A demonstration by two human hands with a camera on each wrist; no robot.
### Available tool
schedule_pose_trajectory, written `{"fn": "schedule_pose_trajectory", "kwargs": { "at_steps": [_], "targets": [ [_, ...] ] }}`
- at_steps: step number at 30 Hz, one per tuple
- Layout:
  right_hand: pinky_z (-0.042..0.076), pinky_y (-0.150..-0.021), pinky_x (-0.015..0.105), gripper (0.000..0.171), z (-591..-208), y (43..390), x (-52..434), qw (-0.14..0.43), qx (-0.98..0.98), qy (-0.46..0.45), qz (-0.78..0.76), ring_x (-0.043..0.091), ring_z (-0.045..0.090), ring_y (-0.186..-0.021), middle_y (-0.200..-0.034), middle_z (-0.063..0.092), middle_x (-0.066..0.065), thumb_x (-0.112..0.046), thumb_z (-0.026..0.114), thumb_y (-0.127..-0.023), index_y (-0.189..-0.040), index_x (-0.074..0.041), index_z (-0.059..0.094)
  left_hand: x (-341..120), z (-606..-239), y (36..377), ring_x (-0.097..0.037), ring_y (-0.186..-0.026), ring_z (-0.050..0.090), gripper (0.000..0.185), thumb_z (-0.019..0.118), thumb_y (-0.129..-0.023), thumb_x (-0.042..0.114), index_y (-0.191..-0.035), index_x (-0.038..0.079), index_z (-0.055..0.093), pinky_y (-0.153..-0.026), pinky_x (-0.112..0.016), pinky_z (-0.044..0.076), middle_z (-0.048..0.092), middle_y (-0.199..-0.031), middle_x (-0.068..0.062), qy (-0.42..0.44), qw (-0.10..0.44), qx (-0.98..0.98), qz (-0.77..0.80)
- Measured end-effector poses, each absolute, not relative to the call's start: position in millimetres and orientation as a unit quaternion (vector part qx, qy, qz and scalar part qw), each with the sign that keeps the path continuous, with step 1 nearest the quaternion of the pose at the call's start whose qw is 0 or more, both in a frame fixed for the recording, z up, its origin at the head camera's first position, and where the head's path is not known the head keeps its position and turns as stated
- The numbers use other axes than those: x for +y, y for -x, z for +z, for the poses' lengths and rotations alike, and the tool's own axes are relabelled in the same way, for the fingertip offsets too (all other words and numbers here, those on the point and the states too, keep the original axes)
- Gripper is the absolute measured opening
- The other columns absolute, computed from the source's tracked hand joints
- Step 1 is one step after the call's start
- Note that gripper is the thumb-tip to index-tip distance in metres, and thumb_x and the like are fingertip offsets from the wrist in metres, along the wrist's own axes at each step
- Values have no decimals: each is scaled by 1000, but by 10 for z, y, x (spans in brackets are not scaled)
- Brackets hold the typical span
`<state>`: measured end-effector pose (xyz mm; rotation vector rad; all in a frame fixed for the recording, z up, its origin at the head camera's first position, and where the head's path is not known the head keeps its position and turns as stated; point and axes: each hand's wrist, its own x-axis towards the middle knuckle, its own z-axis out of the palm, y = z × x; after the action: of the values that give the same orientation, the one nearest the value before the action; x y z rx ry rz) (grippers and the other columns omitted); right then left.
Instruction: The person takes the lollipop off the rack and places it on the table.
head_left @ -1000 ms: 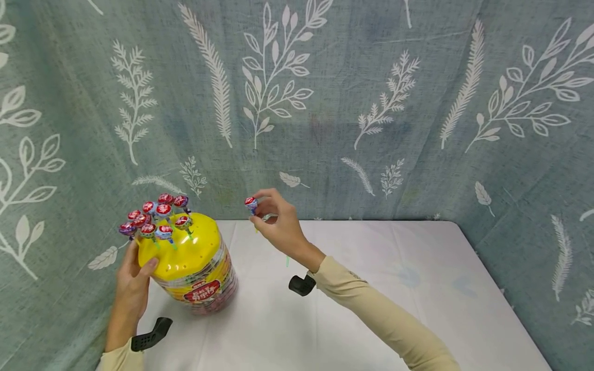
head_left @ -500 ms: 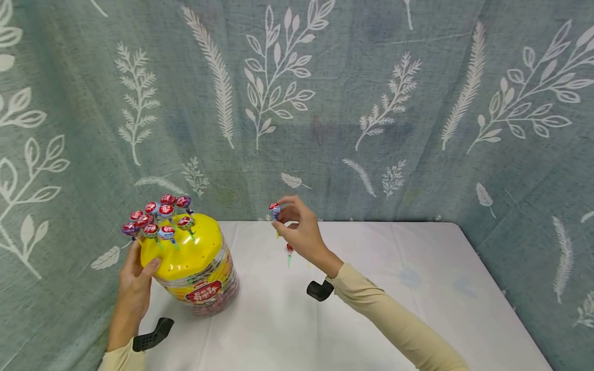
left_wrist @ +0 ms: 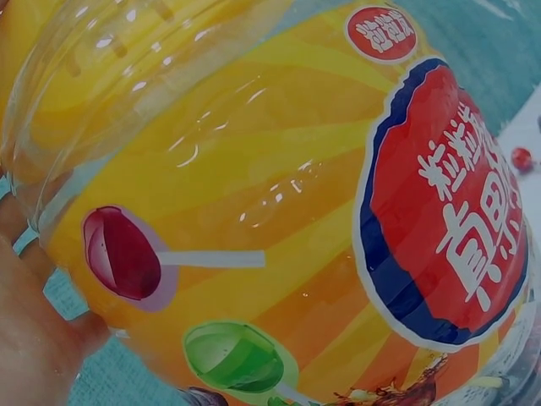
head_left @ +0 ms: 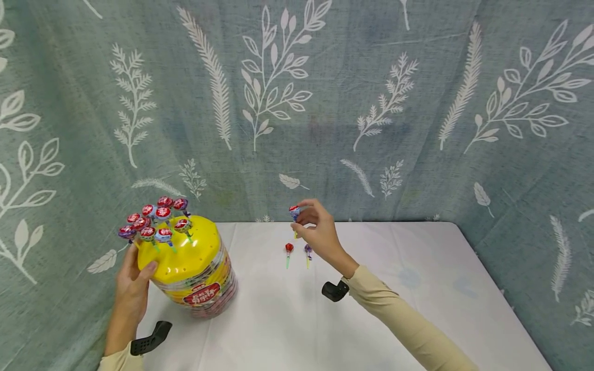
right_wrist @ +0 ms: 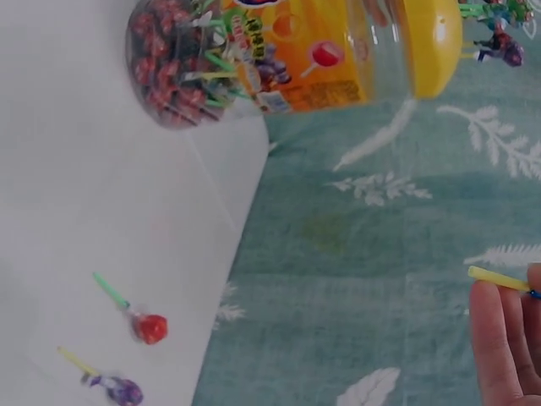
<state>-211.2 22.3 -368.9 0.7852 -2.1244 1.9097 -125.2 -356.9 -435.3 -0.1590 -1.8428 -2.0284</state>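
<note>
My left hand (head_left: 132, 288) grips a big plastic lollipop jar (head_left: 204, 294) near its yellow lid (head_left: 199, 252), thumb on the lid's edge. The jar leans slightly left. Several wrapped lollipops (head_left: 163, 213) stand upright in holes in the lid. In the left wrist view, the jar's printed label (left_wrist: 279, 194) fills most of the picture. Up over the table's far side, my right hand (head_left: 320, 234) pinches a lollipop with a blue-and-red wrapper (head_left: 294, 212). Its yellow stick (right_wrist: 494, 277) points out from the fingers in the right wrist view.
Two lollipops lie side by side on the white table (head_left: 278, 330), a red one (head_left: 289, 248) with a green stick and a purple one (head_left: 308, 250) with a yellow stick. A leaf-patterned curtain (head_left: 325, 103) hangs close behind the table and along both sides.
My right hand has moved right, away from the jar, with the lollipop still pinched. The two lollipops on the table have come out from behind it. My left hand keeps its hold.
</note>
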Motion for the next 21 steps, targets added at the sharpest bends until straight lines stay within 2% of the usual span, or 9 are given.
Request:
{"fn": "schedule_pose_trajectory", "kwargs": {
  "at_steps": [6,11,16,21],
  "targets": [
    [54,-61,46,42,-3800,2177,353,73,-707,-237,662,47,60,-77,-88,57,32,13,64,-80,-119,12,48,-3580,-4338,1238,-15,-120,40,61,46,-93,-2,-148,14,27,-94,-13,38,35,-140,-6,54,197,-660,-723],
    [55,-62,45,43,-3926,2204,455,57,-719,-203,663,47,60,-79,-89,56,32,12,65,-80,-120,10,48,-3579,-4332,1240,-15,-120,40,61,45,-92,-3,-148,13,26,-94,-14,38,35,-140,-7,55,197,-661,-722],
    [54,-62,49,44,-4050,2209,528,52,-730,-176,659,47,60,-79,-89,56,32,12,66,-79,-119,11,48,-3580,-4328,1238,-15,-120,40,61,44,-92,-2,-149,14,26,-94,-14,38,34,-140,-6,55,194,-663,-721],
    [55,-59,45,43,-4181,2236,583,51,-736,-154,657,47,60,-77,-88,56,31,13,66,-78,-117,11,49,-3582,-4328,1236,-15,-118,42,61,45,-92,-2,-149,14,26,-94,-14,39,36,-139,-6,51,196,-664,-720]
  ]
}}
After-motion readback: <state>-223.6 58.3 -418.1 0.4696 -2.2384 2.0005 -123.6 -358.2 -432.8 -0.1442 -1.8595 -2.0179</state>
